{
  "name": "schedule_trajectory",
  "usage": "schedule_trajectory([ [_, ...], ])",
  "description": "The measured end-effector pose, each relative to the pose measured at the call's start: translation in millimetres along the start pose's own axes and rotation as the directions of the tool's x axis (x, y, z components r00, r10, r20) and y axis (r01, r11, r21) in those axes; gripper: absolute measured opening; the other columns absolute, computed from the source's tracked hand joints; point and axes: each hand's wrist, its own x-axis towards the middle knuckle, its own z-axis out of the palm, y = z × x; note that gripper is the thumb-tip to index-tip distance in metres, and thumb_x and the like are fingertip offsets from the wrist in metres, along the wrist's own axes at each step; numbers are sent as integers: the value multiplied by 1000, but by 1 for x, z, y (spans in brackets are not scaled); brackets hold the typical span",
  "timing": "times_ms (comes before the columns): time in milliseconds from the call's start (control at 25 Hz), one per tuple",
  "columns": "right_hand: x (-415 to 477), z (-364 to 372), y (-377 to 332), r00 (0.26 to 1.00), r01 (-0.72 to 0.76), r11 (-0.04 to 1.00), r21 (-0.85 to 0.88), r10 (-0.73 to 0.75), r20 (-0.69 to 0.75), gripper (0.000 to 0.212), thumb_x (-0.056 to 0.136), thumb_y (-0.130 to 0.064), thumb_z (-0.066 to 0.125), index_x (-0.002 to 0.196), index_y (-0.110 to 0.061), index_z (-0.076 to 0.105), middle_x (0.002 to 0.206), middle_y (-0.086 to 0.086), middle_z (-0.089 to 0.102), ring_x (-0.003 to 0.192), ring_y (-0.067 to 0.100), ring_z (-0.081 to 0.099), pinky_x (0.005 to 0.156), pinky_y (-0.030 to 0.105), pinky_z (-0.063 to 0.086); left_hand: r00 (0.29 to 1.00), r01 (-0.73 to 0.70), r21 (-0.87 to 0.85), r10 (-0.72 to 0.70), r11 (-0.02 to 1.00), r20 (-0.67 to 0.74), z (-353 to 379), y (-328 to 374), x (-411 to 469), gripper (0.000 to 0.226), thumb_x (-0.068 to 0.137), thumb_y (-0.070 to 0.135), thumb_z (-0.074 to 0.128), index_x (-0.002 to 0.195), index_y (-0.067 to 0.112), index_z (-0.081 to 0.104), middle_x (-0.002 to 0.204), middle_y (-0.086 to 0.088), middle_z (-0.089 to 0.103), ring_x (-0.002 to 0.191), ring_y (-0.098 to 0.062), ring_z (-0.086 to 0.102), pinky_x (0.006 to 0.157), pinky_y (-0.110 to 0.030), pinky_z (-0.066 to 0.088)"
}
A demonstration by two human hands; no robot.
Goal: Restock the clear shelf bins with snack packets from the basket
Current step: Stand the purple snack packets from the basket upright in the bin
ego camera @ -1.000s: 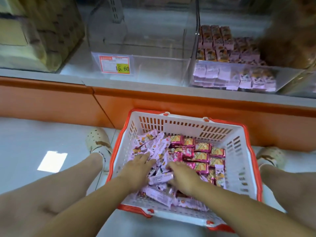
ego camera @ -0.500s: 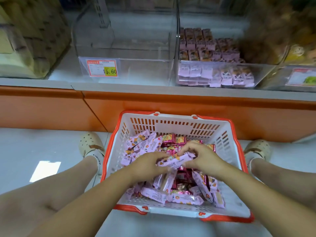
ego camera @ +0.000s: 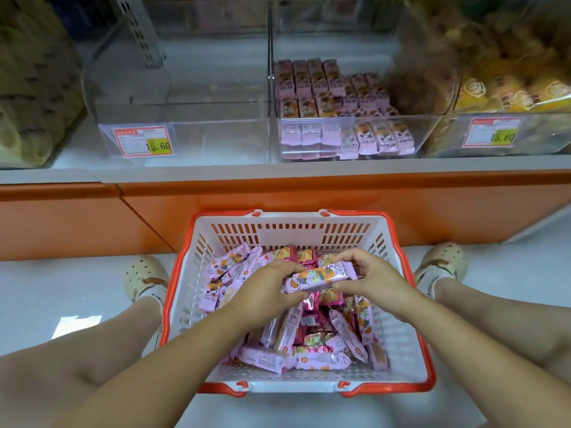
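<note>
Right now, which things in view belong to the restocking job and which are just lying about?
Part of the job: left hand and right hand, both holding one pink packet; basket with loose packets; empty clear bin; half-filled pink bin.

Just there: yellow-snack bin, price tag, shoes, orange shelf base.

A shop: price tags [ego camera: 143,141] on clear bins [ego camera: 185,131], shopping basket [ego camera: 296,227].
</note>
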Motion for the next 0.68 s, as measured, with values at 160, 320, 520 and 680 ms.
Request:
schedule_trajectory([
  [160,-1,-9,-20,989,141,924,-356,-143,21,37,78,-34,78,113,-31,66,108,-21,56,102,0,54,90,21,46,992,-98,157,85,983,88,-21,10,15,44,89,35,65,131,30,54,116,10,55,101,-10,51,86,-25,41],
  [320,-3,-18,-49,981,170,884,-436,-195,-13,26,79,-34,77,103,-34,68,96,-17,62,83,-2,55,75,17,45,964,-266,323,254,908,79,-61,36,34,39,87,37,67,125,34,57,106,13,56,93,-6,48,80,-27,41],
  [520,-9,-62,-120,940,297,931,-212,-324,-105,30,75,-20,81,97,-31,63,84,-10,65,70,3,55,68,25,47,790,-451,398,565,799,-237,-139,85,46,56,76,38,76,127,31,55,117,11,58,109,-8,47,93,-19,35],
  [680,14,-107,-181,860,379,918,-116,-396,-322,39,80,-20,76,111,-37,62,99,-8,69,82,6,62,73,23,52,667,-214,447,465,868,-582,-192,90,66,73,83,38,71,145,21,37,150,0,37,136,-17,34,112,-23,19],
])
